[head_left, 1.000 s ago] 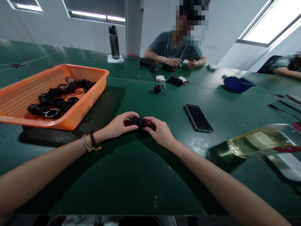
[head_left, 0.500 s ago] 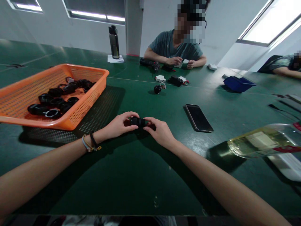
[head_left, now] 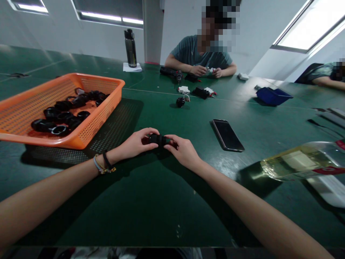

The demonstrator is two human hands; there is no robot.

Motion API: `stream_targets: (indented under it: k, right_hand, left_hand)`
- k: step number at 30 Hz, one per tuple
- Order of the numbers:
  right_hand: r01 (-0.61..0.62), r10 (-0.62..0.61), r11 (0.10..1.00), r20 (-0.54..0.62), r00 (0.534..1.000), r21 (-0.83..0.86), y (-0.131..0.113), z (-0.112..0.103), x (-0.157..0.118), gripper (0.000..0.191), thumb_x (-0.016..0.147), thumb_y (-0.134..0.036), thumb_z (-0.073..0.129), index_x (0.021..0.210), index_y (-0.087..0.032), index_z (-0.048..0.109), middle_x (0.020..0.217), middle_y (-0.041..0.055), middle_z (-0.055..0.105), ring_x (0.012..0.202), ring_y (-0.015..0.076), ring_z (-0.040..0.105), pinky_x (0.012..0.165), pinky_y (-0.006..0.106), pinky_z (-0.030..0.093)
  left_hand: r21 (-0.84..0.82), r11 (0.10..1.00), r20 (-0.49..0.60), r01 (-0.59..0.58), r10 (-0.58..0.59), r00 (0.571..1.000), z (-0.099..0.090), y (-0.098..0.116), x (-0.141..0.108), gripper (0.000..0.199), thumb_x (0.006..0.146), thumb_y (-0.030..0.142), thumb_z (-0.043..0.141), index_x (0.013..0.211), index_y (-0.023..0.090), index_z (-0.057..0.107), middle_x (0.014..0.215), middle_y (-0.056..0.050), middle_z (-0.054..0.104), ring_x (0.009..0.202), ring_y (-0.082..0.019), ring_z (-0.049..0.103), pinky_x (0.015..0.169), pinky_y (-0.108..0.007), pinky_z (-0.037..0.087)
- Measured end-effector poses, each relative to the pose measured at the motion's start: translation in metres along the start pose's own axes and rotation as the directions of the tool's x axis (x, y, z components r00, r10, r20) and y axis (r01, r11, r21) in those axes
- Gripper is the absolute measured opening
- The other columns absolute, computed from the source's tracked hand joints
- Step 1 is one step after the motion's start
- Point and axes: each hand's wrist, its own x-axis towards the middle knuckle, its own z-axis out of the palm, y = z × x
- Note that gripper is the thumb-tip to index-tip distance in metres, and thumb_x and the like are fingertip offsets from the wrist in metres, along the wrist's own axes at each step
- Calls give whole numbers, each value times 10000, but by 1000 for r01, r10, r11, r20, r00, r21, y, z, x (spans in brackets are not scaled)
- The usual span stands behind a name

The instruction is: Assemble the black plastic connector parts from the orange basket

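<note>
Between my two hands lies a small black cylindrical part (head_left: 159, 140), held level just above the green table (head_left: 151, 208). My left hand (head_left: 140, 142) pinches its left end between thumb and fingers. Its right end is in the fingertips of my right hand (head_left: 182, 148). The fingers cover both ends, so only the ridged middle shows. To the left, an orange perforated basket (head_left: 102, 120) holds several black rounded parts (head_left: 64, 117). Beyond my hands, a round black part (head_left: 180, 102) with a pale loop stands on the table.
A smartphone (head_left: 228, 135) lies right of my hands, with a large bottle of yellow liquid (head_left: 299, 162) nearer the right edge. Farther back are a blue bin (head_left: 273, 96), a dark water bottle (head_left: 130, 48) and a power drill (head_left: 172, 73). A person (head_left: 201, 54) opposite handles a small white piece.
My hands keep their place and grip on the black part, with barely any shift. Across the table, the other person's hands have moved slightly closer together around the white piece.
</note>
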Motion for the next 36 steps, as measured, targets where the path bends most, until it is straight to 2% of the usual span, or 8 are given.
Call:
stream_targets:
  k: [16, 23, 29, 36]
  right_hand:
    - [-30, 32, 999, 39, 999, -38, -3, -1, 2, 253, 813, -196, 553, 1057, -146, 593, 658, -11, 590, 580, 102, 502, 573, 238, 385]
    - [56, -56, 995, 2, 998, -77, -1, -1, 2, 229, 807, -163, 545, 1032, -149, 583, 896, 61, 626, 802, 153, 542, 718, 306, 439]
    - [79, -81, 995, -25, 996, -58, -1, 1, 0, 316, 770, -129, 574, 1081, -161, 529, 960, 67, 608, 860, 167, 548, 779, 350, 451]
    - [43, -45, 998, -33, 998, -46, -2, 1, -1, 293, 757, -106, 572, 1038, -178, 529, 927, 51, 594, 835, 161, 553, 762, 343, 459]
  left_hand:
    - [-17, 1000, -6, -3, 2, 1000, 0, -1, 1, 327, 693, 287, 592, 989, 171, 518, 995, -31, 554, 781, -128, 563, 732, -275, 477]
    - [0, 1000, 1, -9, 9, 1000, 0, 0, 1, 329, 701, 296, 585, 994, 164, 513, 999, -35, 548, 768, -123, 554, 723, -272, 474]
    - [7, 1000, 2, 2, -2, 1000, 0, 2, 1, 338, 703, 299, 587, 1006, 172, 511, 997, -35, 556, 772, -130, 554, 717, -281, 476]
    - [13, 1000, 8, 8, -8, 1000, 0, 2, 0, 349, 700, 306, 589, 1014, 172, 516, 1006, -42, 562, 766, -134, 561, 710, -282, 478]
